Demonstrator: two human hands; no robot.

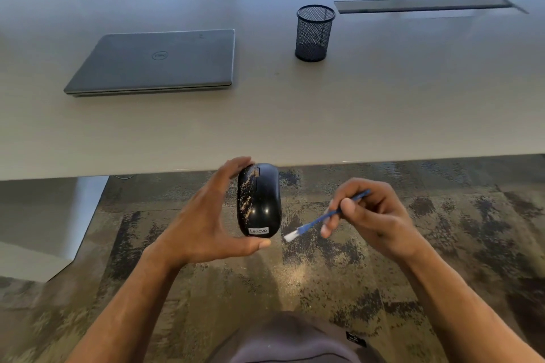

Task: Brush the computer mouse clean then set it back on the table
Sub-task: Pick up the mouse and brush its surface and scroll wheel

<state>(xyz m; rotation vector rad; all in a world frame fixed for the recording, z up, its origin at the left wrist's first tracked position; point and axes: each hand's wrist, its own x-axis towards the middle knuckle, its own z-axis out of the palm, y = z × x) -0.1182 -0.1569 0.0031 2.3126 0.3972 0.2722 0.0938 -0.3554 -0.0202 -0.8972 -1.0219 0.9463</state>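
1. Brushing is in hand: the left hand [206, 215] pinches the black Lenovo mouse [259, 200] end to end, fingers at its 12 o'clock, thumb at 6, off the near edge of the table [383, 115] and above the carpet [324, 274].
2. Pale dust streaks the mouse's left flank.
3. The right hand [371, 215] grips a blue brush [324, 216], white bristles at the mouse's 4 o'clock, just apart.
4. Next, I reckon: sweep bristles across the dusty flank.
5. Open tabletop waits at 12 o'clock; closed Dell laptop [156, 62] at 11, mesh pen cup [314, 34] at 1, both well apart.
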